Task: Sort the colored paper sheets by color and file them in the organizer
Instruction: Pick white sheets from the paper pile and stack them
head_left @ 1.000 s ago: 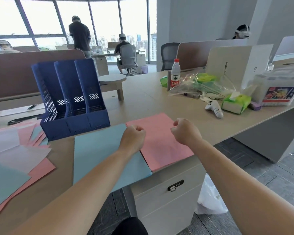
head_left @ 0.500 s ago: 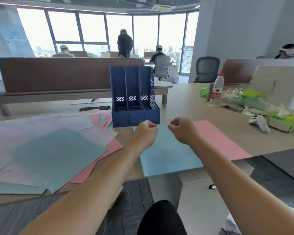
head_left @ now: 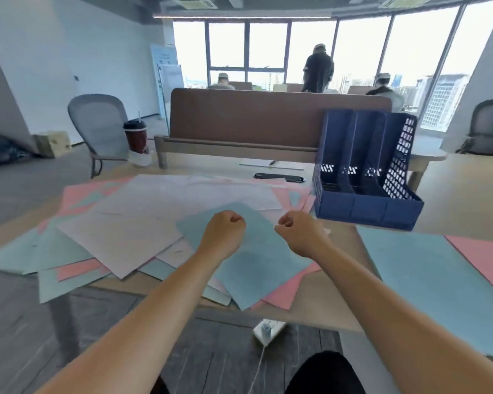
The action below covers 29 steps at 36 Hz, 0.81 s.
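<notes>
Our left hand (head_left: 225, 230) and right hand (head_left: 298, 233) hover side by side. Each is curled into a fist with nothing in it, knuckles up, close together but apart. They hang just over the top blue sheet (head_left: 256, 260) of the loose heap (head_left: 143, 223), and we judge this sheet is the next to be picked up. It lies uppermost and askew, with one corner jutting past the front edge of the desk (head_left: 336, 317), so an edge is free to pinch. We cannot tell whether the fists touch the paper.

The heap is thin, matte, flat paper fanned at all angles. Pale lilac sheets (head_left: 120, 237) lie across the middle, with pink sheets (head_left: 77, 270) and more blue peeping from beneath. With so much overlap, we think a lifted sheet may drag its neighbour along.

To our right lie two sorted piles, squared up and flat on the wood-grain top: a blue stack (head_left: 427, 282) and, just beside it on the right, a pink stack (head_left: 490, 257). They sit near the organizer (head_left: 365, 180), likely so that each colour can go in as one bundle. The organizer is dark blue rigid plastic and stands upright, with three slots divided by sloping walls and a perforated side. Its slots look empty, so filing seems not yet begun.
</notes>
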{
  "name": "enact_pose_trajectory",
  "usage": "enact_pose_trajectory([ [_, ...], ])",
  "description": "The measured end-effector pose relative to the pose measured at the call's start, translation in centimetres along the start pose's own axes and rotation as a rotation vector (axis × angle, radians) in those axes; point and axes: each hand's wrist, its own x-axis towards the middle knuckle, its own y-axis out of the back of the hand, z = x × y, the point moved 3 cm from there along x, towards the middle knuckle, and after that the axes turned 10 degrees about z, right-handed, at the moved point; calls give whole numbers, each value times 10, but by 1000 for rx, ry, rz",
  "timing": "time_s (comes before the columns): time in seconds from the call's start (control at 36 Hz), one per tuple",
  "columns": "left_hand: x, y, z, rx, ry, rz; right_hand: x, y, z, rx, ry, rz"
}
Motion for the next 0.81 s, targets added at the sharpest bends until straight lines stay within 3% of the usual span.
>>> enact_pose_trajectory([
  [0.17, 43, 33, -50, 73, 77, 68, 40, -56, -21, -137, 47, -21],
  [0.42, 80, 49, -73, 103, 145, 106, 72, -78, -23, -374, -76, 17],
  [0.81, 87, 40, -61, 13, 156, 67, 86, -75, -15, -381, -235, -13],
])
